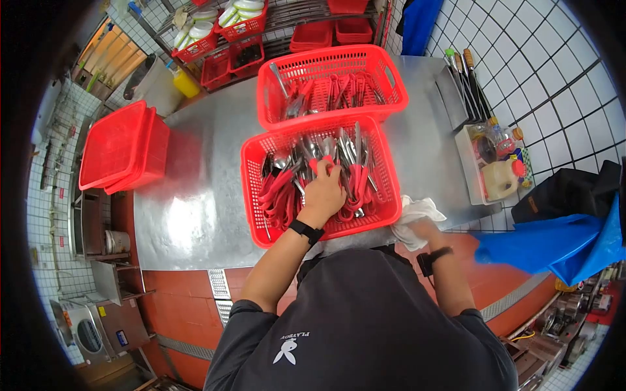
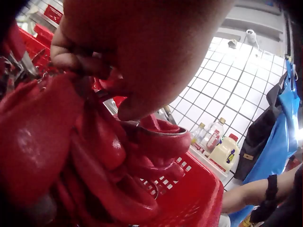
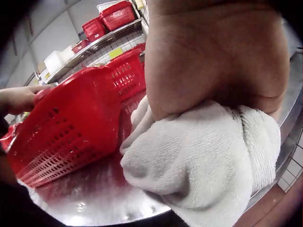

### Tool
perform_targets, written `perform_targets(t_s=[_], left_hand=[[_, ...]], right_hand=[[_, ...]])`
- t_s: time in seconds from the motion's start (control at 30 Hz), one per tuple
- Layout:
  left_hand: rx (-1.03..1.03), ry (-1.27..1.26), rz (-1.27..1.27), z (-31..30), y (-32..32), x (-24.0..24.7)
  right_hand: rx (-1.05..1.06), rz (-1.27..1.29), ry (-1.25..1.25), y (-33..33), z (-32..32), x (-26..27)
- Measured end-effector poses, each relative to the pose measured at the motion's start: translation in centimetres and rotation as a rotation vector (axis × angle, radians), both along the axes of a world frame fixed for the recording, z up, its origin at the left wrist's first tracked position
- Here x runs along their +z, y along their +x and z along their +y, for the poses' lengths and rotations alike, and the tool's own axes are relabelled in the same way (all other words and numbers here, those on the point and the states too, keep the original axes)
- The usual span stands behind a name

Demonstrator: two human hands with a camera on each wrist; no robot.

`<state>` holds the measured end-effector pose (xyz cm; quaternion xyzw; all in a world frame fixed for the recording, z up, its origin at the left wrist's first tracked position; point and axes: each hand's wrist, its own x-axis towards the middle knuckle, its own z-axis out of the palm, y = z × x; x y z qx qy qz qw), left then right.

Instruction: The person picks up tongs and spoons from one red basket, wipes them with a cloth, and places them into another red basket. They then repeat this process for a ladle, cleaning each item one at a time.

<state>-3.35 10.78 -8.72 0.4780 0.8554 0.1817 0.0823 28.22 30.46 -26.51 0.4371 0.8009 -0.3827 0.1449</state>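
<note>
Fingers of the left hand (image 1: pixel 324 195) bend down around a red handle in the front basket (image 1: pixel 392 195), the thumb reaching in against the grip, as the left wrist view shows from close by. Dark shade hides the exact contact there. The right hand (image 1: pixel 424 229) holds a bunched white cloth (image 1: pixel 418 210); its fingertips are buried in the folds, so their curl cannot be made out. The cloth sits just beside the near right corner of the front basket, at the edge of the metal table (image 1: pixel 212 143).

Red and perforated, the front basket is packed with red-handled utensils (image 1: pixel 280 201), their looped grips crowding the near side, and with metal spoons (image 1: pixel 280 160), whose bowls lie toward the far side. Behind it, rims close together, stands the back basket (image 1: pixel 263 98), more loosely filled with similar red handles and bare metal pieces; its pierced floor shows between them.

On the table's left end rests a stack of red containers (image 1: pixel 156 150). To the right, a white tray (image 1: pixel 471 173) against the tiled wall holds clear bottles (image 1: pixel 505 140) and a pale jug (image 1: pixel 501 180) with a red cap. On the rack beyond, a small red basket (image 1: pixel 199 49) carries white and green dishes (image 1: pixel 201 30).
</note>
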Motion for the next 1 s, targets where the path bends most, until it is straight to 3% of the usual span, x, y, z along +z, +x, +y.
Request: perform_targets(t_s=[0.4,0.57,0.63,0.77,1.0], left_hand=[[-0.012,0.099,0.029,-0.3,0.3,0.1],[-0.008,0.095,0.025,-0.4,0.5,0.0],[-0.027,0.147,0.051,-0.5,0.6,-0.2],[-0.001,0.1,0.031,-0.4,0.8,0.1],[0.019,0.057,-0.057,-0.5,0.8,0.7]], right_hand=[[0.154,0.06,0.078,0.5,0.3,-1.7],[0.052,-0.115,0.024,-0.7,-1.0,2.8],[-0.006,0.07,0.032,-1.3,-1.9,5.3],[-0.022,-0.058,-0.018,-1.2,-1.6,4.5],[-0.021,0.118,0.045,-0.5,-1.7,3.2]])
